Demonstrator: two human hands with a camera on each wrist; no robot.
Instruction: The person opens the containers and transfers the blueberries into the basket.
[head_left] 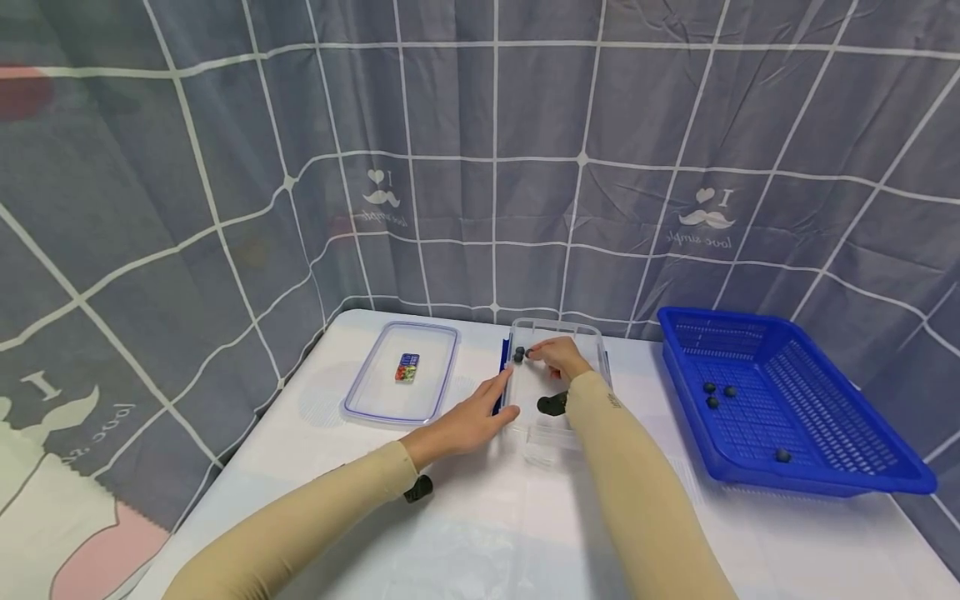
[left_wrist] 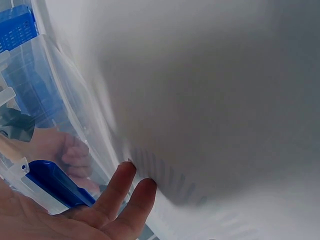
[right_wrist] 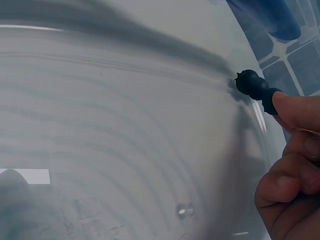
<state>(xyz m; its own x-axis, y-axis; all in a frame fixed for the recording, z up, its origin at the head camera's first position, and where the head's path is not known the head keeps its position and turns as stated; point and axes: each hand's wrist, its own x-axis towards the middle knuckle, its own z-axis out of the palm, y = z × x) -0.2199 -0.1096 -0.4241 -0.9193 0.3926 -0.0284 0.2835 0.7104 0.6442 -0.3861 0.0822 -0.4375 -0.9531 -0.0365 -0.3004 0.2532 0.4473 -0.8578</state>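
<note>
A clear plastic box [head_left: 602, 350] with blue side latches stands on the table in the head view. My right hand [head_left: 558, 357] reaches into it and pinches a blueberry [right_wrist: 271, 102] between thumb and finger, near the far left corner. Against that one lie two more blueberries [right_wrist: 247, 82], dark and crowned. Along the box's left side my left hand [head_left: 471, 419] rests with extended fingers, beside the blue latch [left_wrist: 52, 182]. In the left wrist view, two fingertips touch the outside near the table, and the right hand [left_wrist: 75, 155] shows blurred through the clear wall.
A blue perforated basket [head_left: 795, 481] at the right holds several blueberries [head_left: 712, 401]. To the left lies a clear lid [head_left: 375, 375] with a blue seal and a colourful label [head_left: 407, 367]. A grey checked curtain [head_left: 540, 200] hangs behind the white table [head_left: 480, 533].
</note>
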